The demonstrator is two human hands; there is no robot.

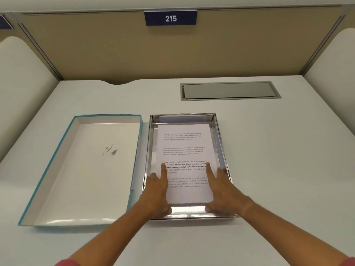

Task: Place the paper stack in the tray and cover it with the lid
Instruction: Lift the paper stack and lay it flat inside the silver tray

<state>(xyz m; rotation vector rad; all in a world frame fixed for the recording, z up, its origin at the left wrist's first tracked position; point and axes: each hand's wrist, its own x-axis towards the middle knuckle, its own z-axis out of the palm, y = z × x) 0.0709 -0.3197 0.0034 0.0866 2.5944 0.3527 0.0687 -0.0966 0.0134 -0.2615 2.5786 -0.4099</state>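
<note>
Paper stack: the paper stack (184,150) lies flat inside the tray (222,150), printed side up, its long axis running away from the person.
Tray: one shiny metal tray on the counter (269,150), bare metal showing at its far and near ends.
Left hand: the left hand (156,191) rests on the stack's near left part, index finger stretched along the sheet; its fingers (164,169) are spread and pressing, gripping nothing.
Right hand: the right hand (221,189) mirrors it on the near right part, fingers flat, nothing held.
Lid: one teal-edged lid (86,169) lies just left of the tray, hollow side up, long axis parallel to the tray's.
Key relation: the lid sits to the left of both hands, nearer the left one; I judge it must be turned over and carried rightward.
Stage: paper looks settled; covering not yet done.
Count: one tray, one lid, one stack, two hands.
</note>
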